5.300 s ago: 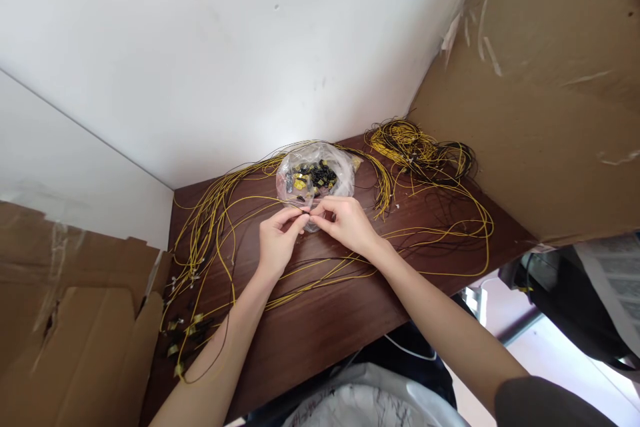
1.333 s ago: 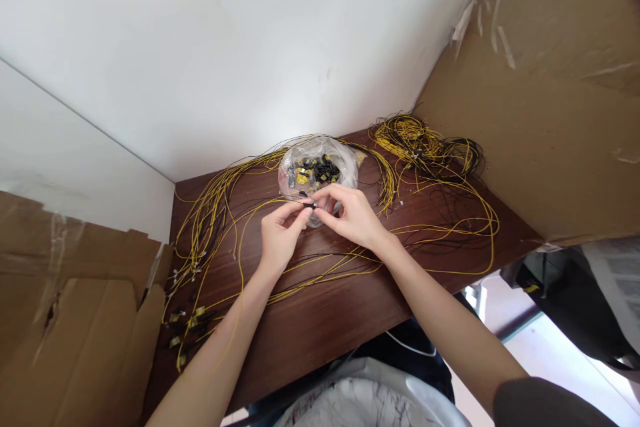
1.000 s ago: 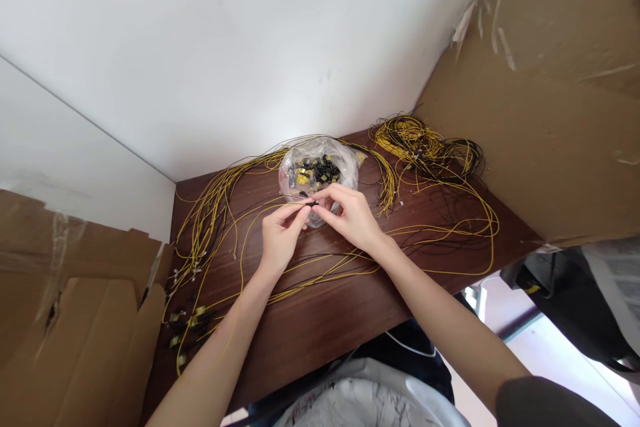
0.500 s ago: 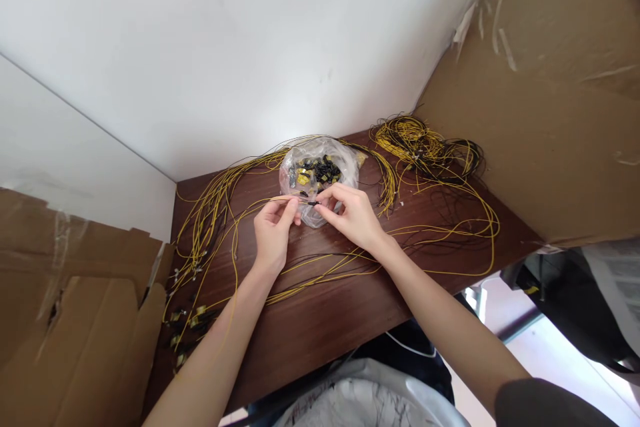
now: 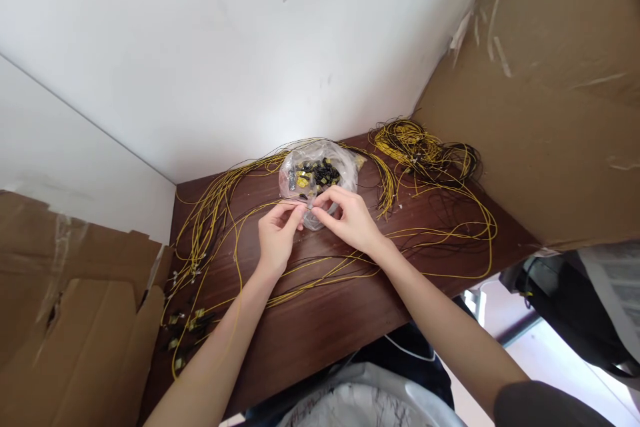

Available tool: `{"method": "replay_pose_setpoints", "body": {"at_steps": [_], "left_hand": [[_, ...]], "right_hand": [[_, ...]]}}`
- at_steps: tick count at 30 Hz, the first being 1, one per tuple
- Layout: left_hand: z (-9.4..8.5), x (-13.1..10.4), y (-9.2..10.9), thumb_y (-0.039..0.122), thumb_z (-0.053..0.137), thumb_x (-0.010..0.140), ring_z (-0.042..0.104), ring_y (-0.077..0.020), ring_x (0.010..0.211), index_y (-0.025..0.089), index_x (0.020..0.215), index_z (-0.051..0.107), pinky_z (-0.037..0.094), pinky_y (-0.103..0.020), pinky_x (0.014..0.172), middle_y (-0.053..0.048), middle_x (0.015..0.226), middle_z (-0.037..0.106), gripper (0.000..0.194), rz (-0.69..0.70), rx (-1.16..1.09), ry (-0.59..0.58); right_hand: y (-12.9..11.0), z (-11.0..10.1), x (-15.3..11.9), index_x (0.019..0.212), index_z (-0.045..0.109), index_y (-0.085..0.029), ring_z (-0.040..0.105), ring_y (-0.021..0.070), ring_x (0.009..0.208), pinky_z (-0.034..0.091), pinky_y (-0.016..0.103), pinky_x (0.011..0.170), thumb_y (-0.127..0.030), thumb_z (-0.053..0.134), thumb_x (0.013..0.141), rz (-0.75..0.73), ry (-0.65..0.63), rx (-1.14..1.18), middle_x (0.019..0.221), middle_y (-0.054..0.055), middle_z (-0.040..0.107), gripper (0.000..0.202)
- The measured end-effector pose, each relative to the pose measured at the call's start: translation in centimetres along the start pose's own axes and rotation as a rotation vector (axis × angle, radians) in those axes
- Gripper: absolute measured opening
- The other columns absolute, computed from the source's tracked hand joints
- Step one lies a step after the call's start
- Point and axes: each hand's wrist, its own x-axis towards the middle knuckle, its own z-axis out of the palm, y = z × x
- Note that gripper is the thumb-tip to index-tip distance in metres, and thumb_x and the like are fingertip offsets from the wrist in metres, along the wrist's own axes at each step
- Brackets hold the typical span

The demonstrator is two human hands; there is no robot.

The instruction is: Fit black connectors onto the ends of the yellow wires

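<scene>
My left hand [image 5: 277, 235] is closed in a pinch on thin yellow and black wires [image 5: 244, 216], which trail off to the left. Close beside it, my right hand [image 5: 351, 219] pinches at the wire ends with thumb and forefinger; a small black part there is mostly hidden by the fingertips. Both hands meet just over the near edge of a clear plastic bag [image 5: 346, 159]. Inside the opened bag lies a heap of small black pieces [image 5: 329, 175] and some yellow ones [image 5: 303, 181].
A tangled bundle of yellow and black wires [image 5: 407, 141] lies at the back right of the brown table [image 5: 320, 330]. Wires with small yellow-and-black parts [image 5: 200, 320] lie at the left. Cardboard [image 5: 540, 113] stands at the right, more cardboard [image 5: 90, 347] at the left, and a white wall [image 5: 225, 47] behind.
My fingertips have come closer together, and the black part seen between them earlier is now mostly covered. The view has shifted slightly.
</scene>
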Motion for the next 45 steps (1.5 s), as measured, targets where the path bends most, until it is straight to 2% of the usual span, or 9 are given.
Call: {"method": "replay_pose_setpoints", "body": {"at_steps": [5,9,13,16,21,34,38,45], "left_hand": [[0.0,-0.2,0.0,0.025,0.067,0.074,0.055,-0.0123,0.067,0.015,0.076,0.069,0.043,-0.019,0.051,-0.006,0.082,0.063,0.011,0.097,0.106,-0.041],[0.0,-0.3,0.2,0.025,0.066,0.074,0.057,-0.0122,0.066,0.015,0.077,0.07,0.046,-0.02,0.053,-0.005,0.083,0.065,0.011,0.069,0.135,-0.05],[0.2,-0.4,0.5,0.027,0.068,0.072,0.058,-0.0116,0.062,0.015,0.086,0.069,0.049,-0.022,0.056,-0.006,0.087,0.067,0.018,-0.017,0.123,-0.102],[0.2,-0.4,0.4,0.027,0.071,0.069,0.06,-0.0141,0.067,0.015,0.089,0.069,0.051,-0.024,0.06,-0.006,0.087,0.067,0.023,-0.043,0.124,-0.127],[0.1,-0.5,0.1,0.023,0.07,0.069,0.063,-0.0158,0.074,0.015,0.095,0.068,0.052,-0.028,0.073,-0.007,0.085,0.068,0.027,-0.026,0.151,-0.159],[-0.1,-0.4,-0.2,0.023,0.068,0.072,0.064,-0.0173,0.078,0.016,0.09,0.071,0.052,-0.027,0.07,-0.007,0.089,0.069,0.02,0.022,0.204,-0.162],[0.0,-0.5,0.0,0.023,0.068,0.071,0.064,-0.0174,0.078,0.017,0.088,0.071,0.051,-0.026,0.068,-0.007,0.089,0.069,0.019,0.041,0.239,-0.149],[0.1,-0.4,0.0,0.025,0.068,0.072,0.063,-0.017,0.077,0.017,0.088,0.07,0.05,-0.026,0.066,-0.007,0.089,0.069,0.018,0.017,0.249,-0.149]], "right_hand": [[0.0,0.1,0.1,0.076,0.062,-0.015,0.052,0.0108,0.067,0.039,0.021,0.06,-0.016,0.055,0.081,0.01,-0.078,0.036,0.075,0.001,0.059,0.008],[0.0,0.4,0.1,0.072,0.061,-0.014,0.049,0.0086,0.061,0.038,0.02,0.058,-0.014,0.057,0.078,0.02,-0.106,0.116,0.071,-0.001,0.058,0.008],[0.5,0.8,0.1,0.075,0.061,-0.014,0.053,0.0088,0.058,0.041,0.02,0.055,-0.021,0.059,0.078,0.172,-0.107,0.348,0.068,0.0,0.06,0.008],[0.9,0.9,0.2,0.076,0.061,-0.014,0.055,0.0094,0.055,0.045,0.021,0.054,-0.03,0.064,0.074,0.316,-0.108,0.549,0.065,0.0,0.061,0.017],[0.9,0.7,0.4,0.071,0.061,-0.013,0.057,0.01,0.052,0.047,0.022,0.053,-0.036,0.069,0.068,0.408,-0.069,0.703,0.058,0.001,0.063,0.025],[1.0,0.6,0.4,0.071,0.063,-0.014,0.053,0.0094,0.051,0.045,0.022,0.052,-0.037,0.07,0.068,0.392,0.005,0.631,0.058,0.0,0.06,0.024],[0.9,0.3,0.6,0.072,0.062,-0.015,0.054,0.0102,0.052,0.045,0.022,0.049,-0.037,0.071,0.065,0.433,0.081,0.696,0.06,0.0,0.06,0.025],[0.5,-1.0,1.2,0.07,0.059,-0.015,0.057,0.0086,0.055,0.046,0.019,0.05,-0.031,0.072,0.064,0.529,0.258,0.952,0.066,0.001,0.062,0.022]]}}
